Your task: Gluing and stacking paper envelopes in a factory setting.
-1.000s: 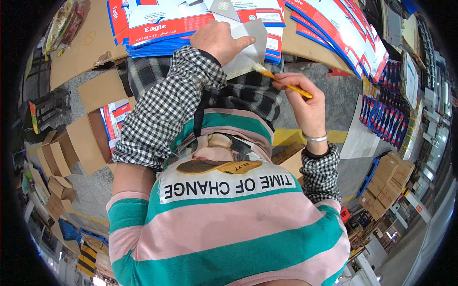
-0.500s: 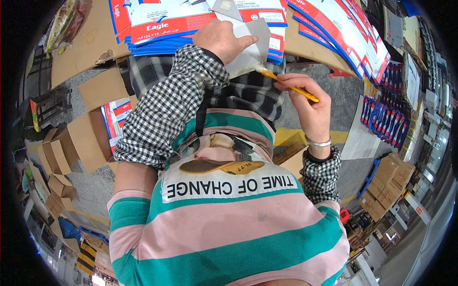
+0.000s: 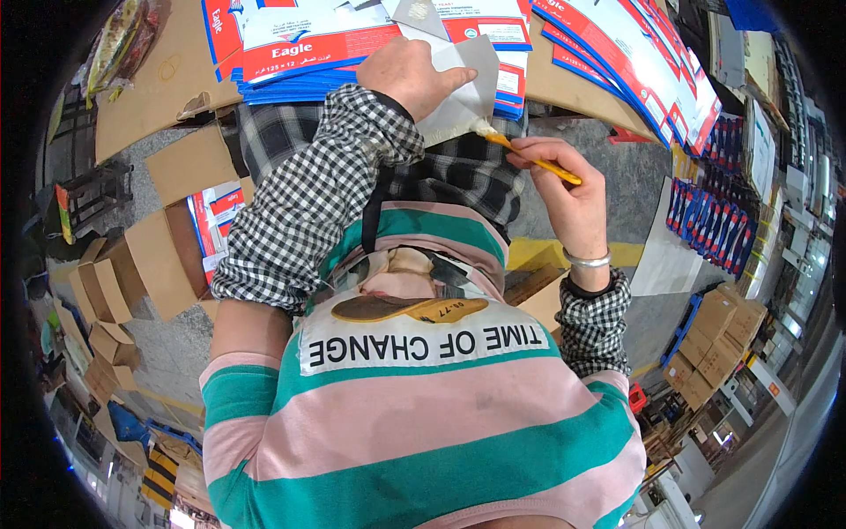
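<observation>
My left hand [image 3: 407, 79] is closed on a flat carton blank [image 3: 472, 78], its thumb stretched across the plain grey-white face. The other fingers are mostly hidden from above. Between the fingers and thumb of my right hand [image 3: 571, 189] is a yellow-handled brush [image 3: 557, 170]. Its pale bristles touch the near corner of the blank, by the right end of its lower edge. Beneath and beyond lies a stack of flat red, white and blue printed cartons [image 3: 304, 55].
More printed cartons [image 3: 630, 66] fan out at the right of the brown cardboard work surface [image 3: 145, 97]. Open cardboard boxes [image 3: 163, 260] stand on the floor at left. Rows of blue-and-red packs [image 3: 709, 216] and stacked brown boxes [image 3: 716, 339] are at right.
My right hand and the brush have shifted slightly left, with the bristles still at the blank's corner. The left hand has hardly moved.
</observation>
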`<state>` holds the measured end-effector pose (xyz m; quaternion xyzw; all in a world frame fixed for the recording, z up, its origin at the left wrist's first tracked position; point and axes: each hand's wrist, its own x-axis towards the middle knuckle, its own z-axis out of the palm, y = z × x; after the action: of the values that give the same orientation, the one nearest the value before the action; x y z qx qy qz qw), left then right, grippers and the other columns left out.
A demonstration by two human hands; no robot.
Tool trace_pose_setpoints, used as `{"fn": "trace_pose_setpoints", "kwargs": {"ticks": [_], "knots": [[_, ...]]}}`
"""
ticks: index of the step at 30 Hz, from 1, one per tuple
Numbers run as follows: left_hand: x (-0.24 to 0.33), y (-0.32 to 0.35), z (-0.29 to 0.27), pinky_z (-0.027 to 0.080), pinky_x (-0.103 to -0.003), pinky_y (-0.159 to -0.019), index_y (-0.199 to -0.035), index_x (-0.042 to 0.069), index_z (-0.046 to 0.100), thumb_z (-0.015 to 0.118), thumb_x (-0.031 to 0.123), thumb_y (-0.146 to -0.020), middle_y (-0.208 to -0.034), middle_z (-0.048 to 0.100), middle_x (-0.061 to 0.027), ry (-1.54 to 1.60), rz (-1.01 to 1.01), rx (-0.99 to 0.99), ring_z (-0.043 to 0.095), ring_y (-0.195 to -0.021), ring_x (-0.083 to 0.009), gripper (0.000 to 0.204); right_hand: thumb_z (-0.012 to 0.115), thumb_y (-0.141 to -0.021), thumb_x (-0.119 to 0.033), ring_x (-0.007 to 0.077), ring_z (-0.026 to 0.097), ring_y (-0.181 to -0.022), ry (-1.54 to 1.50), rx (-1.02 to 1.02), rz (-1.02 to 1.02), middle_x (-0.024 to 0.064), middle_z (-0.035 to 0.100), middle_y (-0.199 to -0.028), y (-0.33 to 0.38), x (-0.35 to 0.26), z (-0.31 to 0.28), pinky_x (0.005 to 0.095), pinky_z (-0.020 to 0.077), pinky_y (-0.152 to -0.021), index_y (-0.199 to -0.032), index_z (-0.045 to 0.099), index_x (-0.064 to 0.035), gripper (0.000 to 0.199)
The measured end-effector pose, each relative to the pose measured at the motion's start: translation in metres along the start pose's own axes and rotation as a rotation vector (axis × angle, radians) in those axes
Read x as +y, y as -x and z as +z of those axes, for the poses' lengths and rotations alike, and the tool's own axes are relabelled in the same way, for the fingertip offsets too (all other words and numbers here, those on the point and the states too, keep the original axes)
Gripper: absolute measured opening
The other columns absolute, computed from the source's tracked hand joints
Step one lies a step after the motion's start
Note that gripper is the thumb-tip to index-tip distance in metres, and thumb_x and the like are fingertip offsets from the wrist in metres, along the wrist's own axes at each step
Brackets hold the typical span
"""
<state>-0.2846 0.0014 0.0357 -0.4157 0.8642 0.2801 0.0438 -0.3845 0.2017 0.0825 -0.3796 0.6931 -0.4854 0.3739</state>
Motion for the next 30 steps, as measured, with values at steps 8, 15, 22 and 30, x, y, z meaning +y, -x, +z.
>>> {"fn": "trace_pose_setpoints", "kwargs": {"ticks": [8, 15, 22, 30], "knots": [[-0.004, -0.003, 0.003, 0.053, -0.038, -0.063, -0.084, -0.002, 0.068, 0.060, 0.060, -0.072, -0.077, 0.065, -0.0185, -0.014, 0.013, 0.012, 0.065, -0.071, -0.0283, 0.064, 0.047, -0.078, 0.007, 0.0132, 0.058, -0.088, -0.030, 0.054, -0.027, 0.0091, 0.062, -0.100, -0.003, -0.003, 0.004, 0.0245, 0.0453, -0.078, -0.092, 0.060, 0.0025, 0.020], [0.001, -0.001, -0.001, 0.053, -0.039, -0.064, -0.083, -0.002, 0.068, 0.060, 0.060, -0.073, -0.077, 0.065, -0.0187, 0.002, -0.016, -0.017, 0.065, -0.072, -0.0283, 0.063, 0.047, -0.079, 0.006, 0.0131, 0.058, -0.090, -0.015, 0.031, 0.020, 0.0086, 0.062, -0.099, 0.003, -0.013, 0.000, 0.0241, 0.0447, -0.078, -0.093, 0.060, 0.0021, 0.019], [-0.002, -0.002, 0.002, 0.053, -0.040, -0.066, -0.084, -0.002, 0.068, 0.060, 0.060, -0.073, -0.078, 0.065, -0.0193, -0.006, -0.001, -0.001, 0.065, -0.074, -0.0292, 0.063, 0.047, -0.080, 0.005, 0.0137, 0.058, -0.089, 0.010, 0.002, 0.038, 0.0090, 0.061, -0.100, 0.003, -0.007, 0.003, 0.0241, 0.0448, -0.079, -0.094, 0.060, 0.0023, 0.018], [-0.002, 0.000, -0.001, 0.052, -0.041, -0.068, -0.083, -0.001, 0.068, 0.060, 0.059, -0.073, -0.080, 0.065, -0.0198, -0.007, -0.010, -0.011, 0.065, -0.074, -0.0305, 0.061, 0.048, -0.079, 0.006, 0.0143, 0.058, -0.091, 0.022, 0.002, -0.016, 0.0096, 0.062, -0.101, 0.000, -0.008, 0.004, 0.0249, 0.0448, -0.080, -0.093, 0.060, 0.0018, 0.019]]}}
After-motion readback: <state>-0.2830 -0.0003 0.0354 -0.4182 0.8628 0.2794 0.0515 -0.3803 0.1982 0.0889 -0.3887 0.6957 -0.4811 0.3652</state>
